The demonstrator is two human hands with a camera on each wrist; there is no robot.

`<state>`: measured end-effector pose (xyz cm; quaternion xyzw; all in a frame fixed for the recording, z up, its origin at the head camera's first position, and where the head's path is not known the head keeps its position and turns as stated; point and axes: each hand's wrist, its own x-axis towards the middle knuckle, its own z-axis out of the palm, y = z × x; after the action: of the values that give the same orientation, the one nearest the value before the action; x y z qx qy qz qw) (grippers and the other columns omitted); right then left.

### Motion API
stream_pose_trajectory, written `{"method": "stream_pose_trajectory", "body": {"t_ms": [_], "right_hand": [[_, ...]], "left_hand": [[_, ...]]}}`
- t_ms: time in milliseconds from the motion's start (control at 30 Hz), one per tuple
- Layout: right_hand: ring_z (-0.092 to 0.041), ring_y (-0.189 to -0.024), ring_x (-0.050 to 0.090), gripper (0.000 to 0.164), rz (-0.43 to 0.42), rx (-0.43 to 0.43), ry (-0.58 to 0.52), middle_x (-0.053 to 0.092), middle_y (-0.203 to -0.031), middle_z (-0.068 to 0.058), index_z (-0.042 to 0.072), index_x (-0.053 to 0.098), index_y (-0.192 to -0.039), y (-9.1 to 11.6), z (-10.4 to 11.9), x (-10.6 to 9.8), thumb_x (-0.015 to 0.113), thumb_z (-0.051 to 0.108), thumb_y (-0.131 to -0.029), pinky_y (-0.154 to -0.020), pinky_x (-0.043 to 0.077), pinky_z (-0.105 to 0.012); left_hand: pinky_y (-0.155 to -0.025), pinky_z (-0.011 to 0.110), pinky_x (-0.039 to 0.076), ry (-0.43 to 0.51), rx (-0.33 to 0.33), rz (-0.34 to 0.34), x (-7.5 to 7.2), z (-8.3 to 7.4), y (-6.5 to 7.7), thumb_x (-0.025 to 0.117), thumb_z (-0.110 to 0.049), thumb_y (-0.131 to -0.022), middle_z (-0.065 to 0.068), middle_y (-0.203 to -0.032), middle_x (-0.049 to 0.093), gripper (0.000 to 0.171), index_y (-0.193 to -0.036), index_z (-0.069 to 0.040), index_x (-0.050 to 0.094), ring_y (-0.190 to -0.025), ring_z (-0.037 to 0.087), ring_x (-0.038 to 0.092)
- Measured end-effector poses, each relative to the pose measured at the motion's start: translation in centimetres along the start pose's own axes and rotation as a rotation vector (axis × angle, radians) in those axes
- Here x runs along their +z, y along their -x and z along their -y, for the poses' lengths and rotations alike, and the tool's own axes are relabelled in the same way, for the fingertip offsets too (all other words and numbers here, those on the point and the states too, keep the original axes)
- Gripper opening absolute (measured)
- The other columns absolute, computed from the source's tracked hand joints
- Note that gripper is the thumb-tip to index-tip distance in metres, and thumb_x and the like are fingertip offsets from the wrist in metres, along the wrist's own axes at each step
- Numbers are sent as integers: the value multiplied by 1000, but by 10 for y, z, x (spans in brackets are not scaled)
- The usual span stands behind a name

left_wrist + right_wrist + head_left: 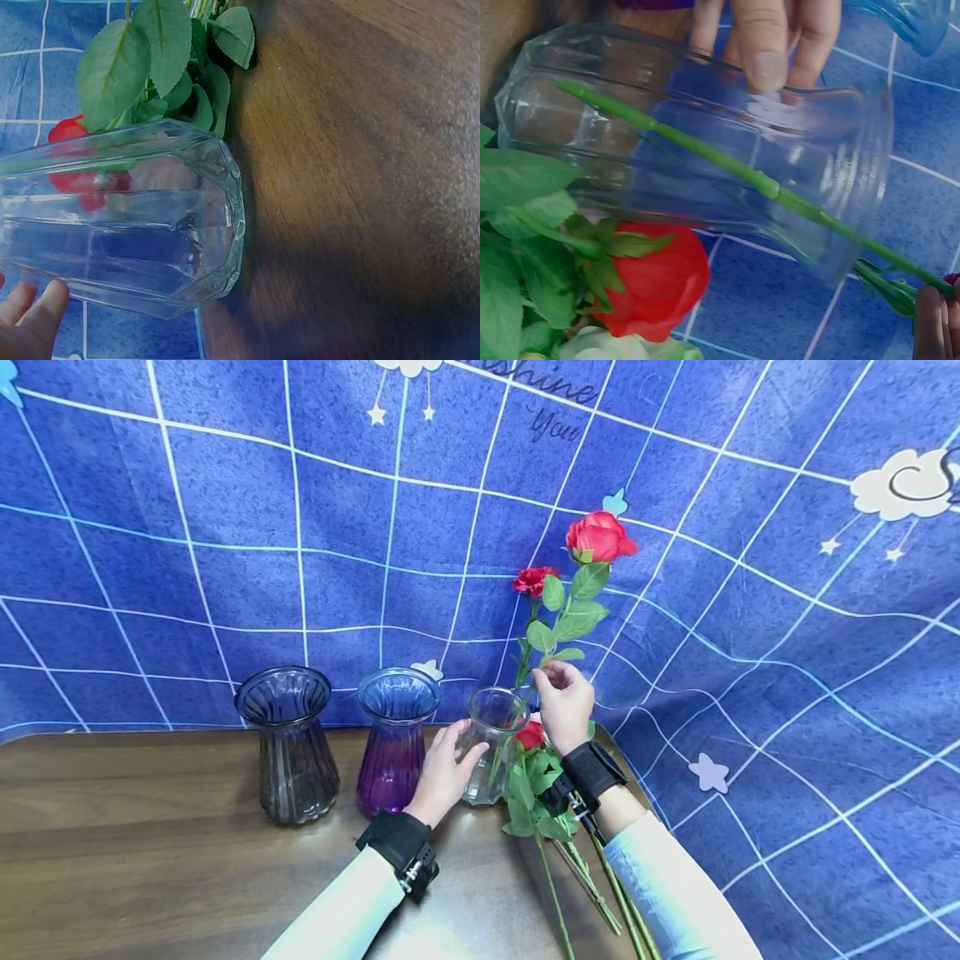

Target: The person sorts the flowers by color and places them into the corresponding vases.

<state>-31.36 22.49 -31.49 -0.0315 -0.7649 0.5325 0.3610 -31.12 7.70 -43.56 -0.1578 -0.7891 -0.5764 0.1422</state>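
Pale sleeves (330,902) lie nearest, stretching across the wooden counter (150,827) toward a clear vase (487,783) and a red rose (600,537). The left grip (444,772) is clamped on the vase at its narrowed neck, thumb and fingers spread round the side; the base rests on the counter beside a blue-and-purple vase (392,768), with a grey vase (296,768) farther left. The right grip (566,697) is closed in a pinch on the rose, high on the stalk below most of its leaves and above the vase's mouth.

The rose is probably light, its petals soft and its leaves likely to snag on the rim, while the jointed stalk seems fairly stiff. Holding it there looks sound, since the bloom stays uncrushed. The vase should be the heavier piece: rigid, smooth, apt to slip and easily chipped, so the neck under the flared rim seems the surest hold.

The vase stands upright, mouth up, its long axis vertical. The rose's bloom points up and leans right, the stalk slanting down leftward. Seen from the right wrist, a green stem (727,161) crosses the inside of the glass aslant, its end near the base; it appears to be the rose's. A red carnation (536,581) stands just left of the rose; whether its stalk is inside the glass is unclear.
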Motion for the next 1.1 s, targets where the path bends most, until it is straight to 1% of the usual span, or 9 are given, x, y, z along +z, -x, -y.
{"method": "stream_pose_trajectory", "body": {"t_ms": [100,233,333,400,500,567,700,900,1100], "right_hand": [[1,-64,56,19,25,15,28,69,-88,-22,-5,67,-98,2,-4,1,68,5,-82,-61,46,-9],[-12,-70,64,20,57,45,86,70,-89,-20,-4,68,-98,4,-9,3,68,7,-82,-64,49,-13],[-22,-76,67,19,77,63,133,71,-89,-18,-3,68,-97,4,-12,3,69,8,-81,-68,52,-18],[-25,-79,68,19,93,69,171,71,-89,-18,-2,69,-97,4,-14,3,69,9,-81,-69,54,-23],[-26,-79,68,19,125,82,215,71,-89,-17,0,70,-97,4,-17,4,69,10,-81,-71,55,-28],[-27,-78,68,19,143,87,235,71,-89,-17,0,70,-97,3,-17,5,68,10,-81,-71,55,-29],[-28,-76,69,18,160,89,235,71,-89,-18,0,70,-97,3,-16,8,68,10,-82,-66,54,-24],[-28,-76,69,17,164,83,240,71,-87,-19,-1,70,-95,2,-16,13,68,8,-81,-65,54,-24],[-28,-75,69,16,178,117,260,71,-87,-18,0,70,-94,0,-15,12,67,8,-81,-64,52,-22]], "left_hand": [[-95,45,51,10,1,0,0,0,0,65,-25,-89,18,-125,54,48,-128,0,51,-115,36,55],[-94,42,51,-3,-2,0,1,0,1,64,-26,-89,17,-125,54,48,-128,-1,51,-115,33,56],[-94,40,52,-16,-4,0,1,0,1,64,-26,-89,16,-125,55,48,-128,-2,51,-115,31,57],[-93,39,52,-21,-6,1,1,0,2,64,-27,-89,16,-126,55,48,-128,-2,51,-115,30,57],[-94,39,52,-17,-10,2,1,0,2,64,-26,-89,16,-126,54,48,-128,-2,51,-115,30,56],[-94,40,52,-12,-9,3,1,-1,1,64,-26,-89,17,-126,54,48,-129,-2,51,-116,30,55],[-94,40,52,-11,-3,-3,1,-2,0,64,-25,-89,17,-126,54,48,-129,-1,50,-117,30,55],[-93,39,52,-22,-7,-6,0,-1,0,64,-25,-89,16,-126,54,48,-129,-2,51,-118,28,55],[-94,38,52,-27,-2,-1,1,-1,0,64,-25,-89,17,-126,54,48,-129,-2,51,-117,28,55]]}}
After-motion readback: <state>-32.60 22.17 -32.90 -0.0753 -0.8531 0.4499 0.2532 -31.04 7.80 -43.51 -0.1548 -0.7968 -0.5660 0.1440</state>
